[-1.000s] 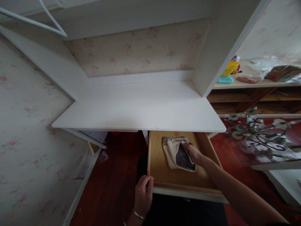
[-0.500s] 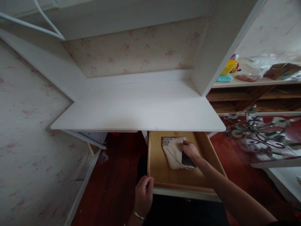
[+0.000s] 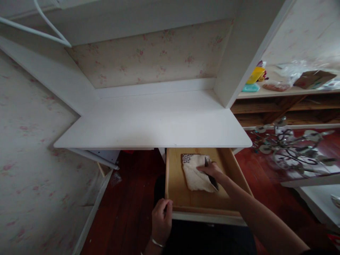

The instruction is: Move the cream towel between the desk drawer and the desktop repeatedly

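Note:
A cream cloth (image 3: 198,179) with a dark patterned corner lies folded in the pulled-out wooden drawer (image 3: 176,198). Along its right side a dark strip of the cloth shows. My right hand (image 3: 211,169) is closed on that side, one finger stretched left over the cream part; the fingertips on the far side are hidden. At the drawer's front left corner my left hand (image 3: 162,216) is closed with its fingers curled against the drawer edge. A bracelet circles the left wrist.
Above the drawer is a white desk top (image 3: 148,120) with side panels. To the right, a chandelier (image 3: 297,148) lies on the red floor (image 3: 127,205), below a shelf (image 3: 261,92) with plastic bags and a cardboard box (image 3: 313,79). Papered wall (image 3: 34,159) stands on the left.
My right hand has shifted a little, from pinching the cloth's edge to reaching over it. The dark area of the cloth has narrowed. My left hand stays at the drawer corner.

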### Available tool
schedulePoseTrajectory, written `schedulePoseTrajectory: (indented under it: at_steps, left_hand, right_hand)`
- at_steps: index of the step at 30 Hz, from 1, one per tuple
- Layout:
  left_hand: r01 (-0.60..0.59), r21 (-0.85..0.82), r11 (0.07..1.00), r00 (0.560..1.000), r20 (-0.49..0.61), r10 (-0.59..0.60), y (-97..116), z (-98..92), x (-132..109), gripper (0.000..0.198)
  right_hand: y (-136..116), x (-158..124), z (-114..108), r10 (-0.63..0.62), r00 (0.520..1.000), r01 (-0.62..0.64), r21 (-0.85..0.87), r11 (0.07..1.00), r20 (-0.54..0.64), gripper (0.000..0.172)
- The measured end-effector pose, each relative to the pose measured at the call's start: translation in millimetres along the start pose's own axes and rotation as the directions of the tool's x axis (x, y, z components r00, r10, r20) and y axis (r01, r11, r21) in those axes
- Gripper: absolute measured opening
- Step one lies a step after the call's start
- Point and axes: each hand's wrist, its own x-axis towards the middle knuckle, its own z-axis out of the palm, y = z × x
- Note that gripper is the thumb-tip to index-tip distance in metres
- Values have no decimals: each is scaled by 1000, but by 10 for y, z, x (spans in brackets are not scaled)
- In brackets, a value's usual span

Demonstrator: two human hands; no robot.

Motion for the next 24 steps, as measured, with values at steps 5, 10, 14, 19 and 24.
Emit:
schedulePoseTrajectory:
  at_steps: [5,10,14,19,24]
  left_hand:
    - [-6,6,1000,1000,18,6,-14,-5,-5,30]
    - [-9,9,1000,1000,-21,9,12,-5,-6,30]
    - [-19,9,1000,1000,-13,20,18,-10,5,32]
    - [-27,28,999,999,-24,27,4,-8,8,34]
    - [-15,36,999,999,-30,16,-15,-5,6,33]
  right_hand:
    - [-138,-83,120,-2,992,-7,73,997,127,22]
    - [-271,-418,268,-75,901,-137,446,884,426,16]
    - [-494,-566,472,-29,840,-445,719,534,542,7]
    - [-887,-441,798,-64,921,-329,854,403,385,13]
    - [-1263,-190,905,-155,962,-160,924,348,225,15]
